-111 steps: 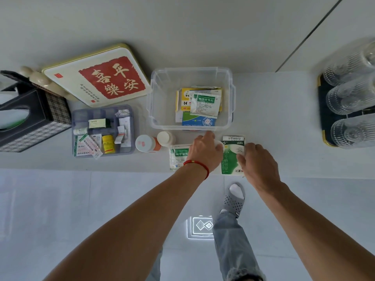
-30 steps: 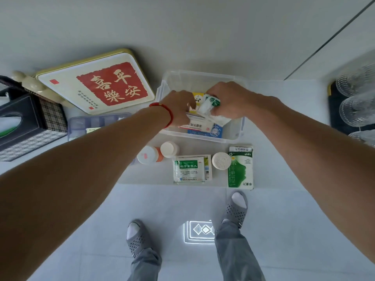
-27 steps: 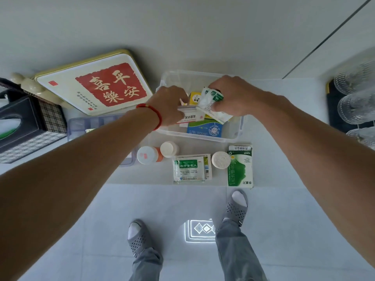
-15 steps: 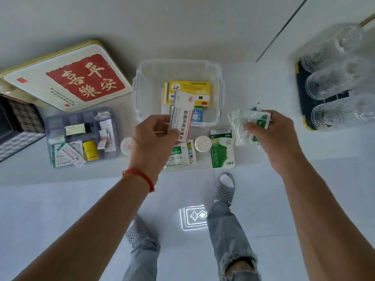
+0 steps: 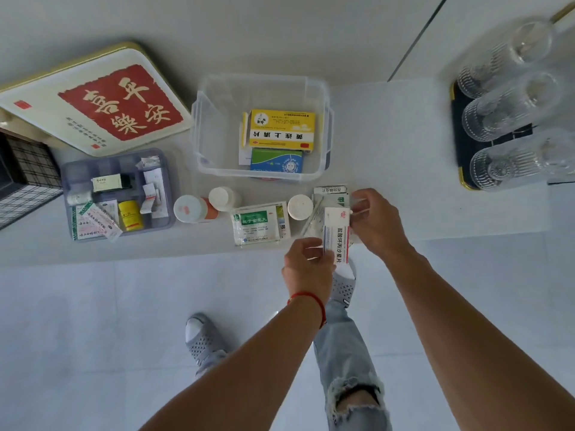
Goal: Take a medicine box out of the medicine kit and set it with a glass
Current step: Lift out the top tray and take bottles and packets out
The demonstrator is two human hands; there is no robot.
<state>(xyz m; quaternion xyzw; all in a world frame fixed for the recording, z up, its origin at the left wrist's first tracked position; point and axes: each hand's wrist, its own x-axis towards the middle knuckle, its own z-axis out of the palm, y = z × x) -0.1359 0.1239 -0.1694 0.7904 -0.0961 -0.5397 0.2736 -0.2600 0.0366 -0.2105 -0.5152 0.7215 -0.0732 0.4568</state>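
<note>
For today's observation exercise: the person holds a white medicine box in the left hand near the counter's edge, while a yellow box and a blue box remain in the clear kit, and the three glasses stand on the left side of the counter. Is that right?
Not quite. The head view shows the glasses on a dark tray at the right side of the counter, not the left. The rest holds: the left hand grips the white medicine box, and the yellow box and blue box lie in the clear kit.

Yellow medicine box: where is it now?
Head view, centre: yellow medicine box lies inside the clear kit bin, overlapping a blue box.
</note>
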